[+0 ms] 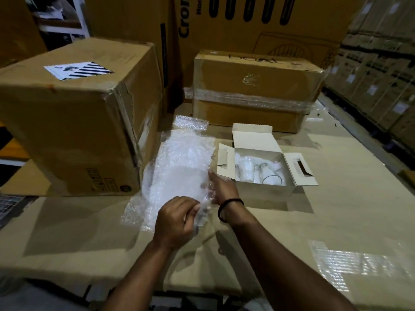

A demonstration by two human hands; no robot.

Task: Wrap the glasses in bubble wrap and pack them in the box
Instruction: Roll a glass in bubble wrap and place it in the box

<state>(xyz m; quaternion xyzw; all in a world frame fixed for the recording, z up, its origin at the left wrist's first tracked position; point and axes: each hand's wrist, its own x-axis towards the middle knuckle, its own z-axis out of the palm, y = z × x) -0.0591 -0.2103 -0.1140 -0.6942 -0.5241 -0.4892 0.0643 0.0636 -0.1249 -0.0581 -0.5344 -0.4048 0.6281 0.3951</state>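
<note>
Fingers of the left hand [176,219] curled, pinching the near right corner of the bubble wrap [179,167]; fingers of the right hand [222,189] gripping the same edge just beyond, forefinger stretched toward 12 o'clock, black band [230,208] at the wrist. Sheet spread on the cardboard worktop [336,221], running from the hands toward 11 o'clock, near corner lifted clear. Clear bundle between the two hands too blurred to read: glass inside or none, impossible to tell. White box [265,190] open at 2 o'clock from the hands, flaps out, with glasses [271,178] lying inside among white padding, seemingly not yet wrapped. Large brown carton [74,122] at 10 o'clock, taped carton [253,86] at 1 o'clock. Step in hand, by judgement: readying the sheet for a roll. For a sound result, keep the held edge taut and square, lay the glass across the near end, roll away toward 12 o'clock with even tension, then tuck both loose ends inward before setting the bundle in the box; avoid squeezing thin rims through the film.
</note>
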